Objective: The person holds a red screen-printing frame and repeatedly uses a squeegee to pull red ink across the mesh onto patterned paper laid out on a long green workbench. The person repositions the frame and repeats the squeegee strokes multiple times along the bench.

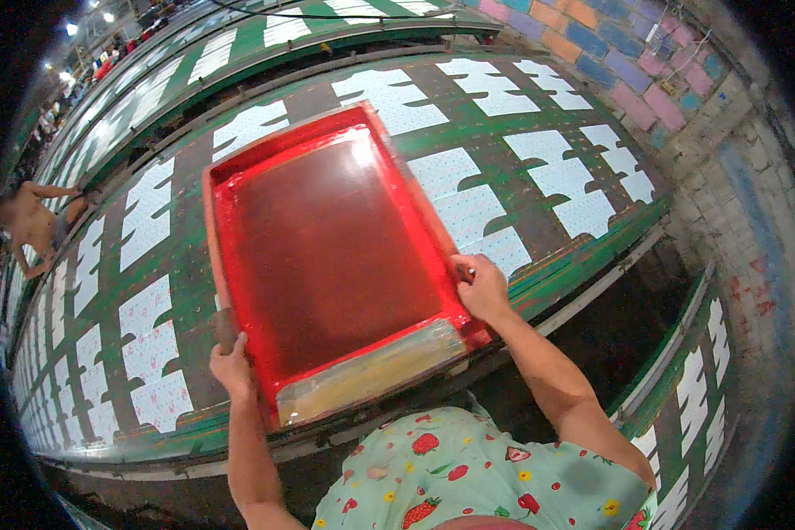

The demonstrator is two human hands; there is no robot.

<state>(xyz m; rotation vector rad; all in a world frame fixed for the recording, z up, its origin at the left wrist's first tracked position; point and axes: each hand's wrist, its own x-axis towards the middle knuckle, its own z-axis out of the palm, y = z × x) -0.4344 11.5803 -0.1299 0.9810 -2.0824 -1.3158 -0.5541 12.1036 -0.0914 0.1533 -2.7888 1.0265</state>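
A screen-printing frame with red-smeared inner sides and a dark reddish mesh lies between my hands, turned at an angle over a long green table. A yellowish, taped-looking strip runs along its near end. My left hand is closed on the left side of the frame, close to the near corner. On the right side, my right hand grips the edge with curled fingers. White cut fabric pieces lie in rows on the table, some partly hidden under the frame. Whether the frame touches the table, I cannot tell.
Another person leans over the table's far left side. A second printing table with white pieces runs behind, and a third stands at the lower right. A brick wall with painted colours borders the right end.
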